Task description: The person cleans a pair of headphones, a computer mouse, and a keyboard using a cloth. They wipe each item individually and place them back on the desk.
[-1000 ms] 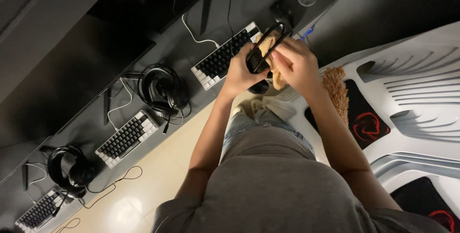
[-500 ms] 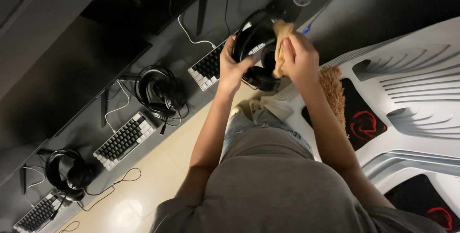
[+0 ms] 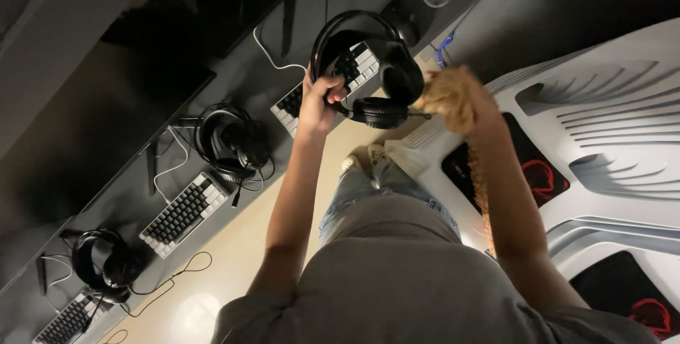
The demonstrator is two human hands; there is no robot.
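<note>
The left hand (image 3: pixel 320 100) is clamped on the band of a black headset (image 3: pixel 372 68), lifting it clear of the keyboard (image 3: pixel 319 89) on the table (image 3: pixel 234 68), ear cups within reach. The right hand (image 3: pixel 464 103) is closed around a tan cloth (image 3: pixel 450 96) beside one ear cup.

Black headset (image 3: pixel 368 68) held aloft; tan cloth (image 3: pixel 450 96) beside earcup.

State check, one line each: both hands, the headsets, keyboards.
left hand: gripping the headset band
right hand: wrapped in tan cloth, beside an earcup
held headset: lifted above the desk
second headset: lying on desk
third headset: lying on desk
keyboards: flat on desk
</note>
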